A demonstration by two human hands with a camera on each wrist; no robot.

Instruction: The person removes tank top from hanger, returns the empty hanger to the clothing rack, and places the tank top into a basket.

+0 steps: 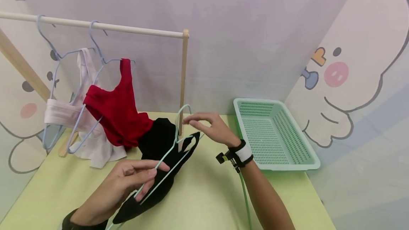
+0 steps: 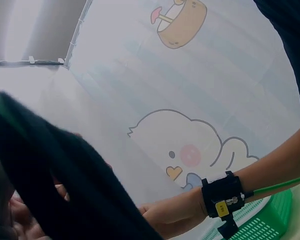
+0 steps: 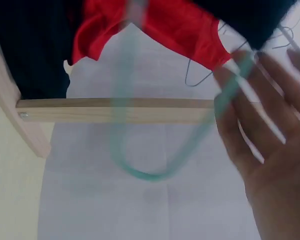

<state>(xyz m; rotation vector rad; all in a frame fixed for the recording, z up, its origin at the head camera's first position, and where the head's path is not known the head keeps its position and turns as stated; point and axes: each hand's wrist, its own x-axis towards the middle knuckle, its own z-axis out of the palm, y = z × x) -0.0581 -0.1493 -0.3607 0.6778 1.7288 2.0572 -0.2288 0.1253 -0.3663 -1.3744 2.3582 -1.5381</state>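
Note:
A pale green clothes hanger point(image 1: 166, 157) slants through the middle of the head view, its hook at the top. My left hand point(image 1: 127, 184) holds one arm of it between thumb and fingers. A black strapped garment point(image 1: 158, 136) hangs on this hanger, one strap near each end; its dark cloth point(image 2: 75, 165) fills the near side of the left wrist view. My right hand point(image 1: 212, 127) is beside the hook, fingers mostly straight and pointing left. In the right wrist view the right hand's fingers point(image 3: 260, 110) lie along the hanger's blurred green rod point(image 3: 140, 175).
A wooden rack with a white rail point(image 1: 137, 30) stands on the left. On its blue hangers are a red top point(image 1: 118, 113) and a white garment point(image 1: 64, 113). A light green basket point(image 1: 271, 141) sits at the right on the yellow table point(image 1: 204, 194).

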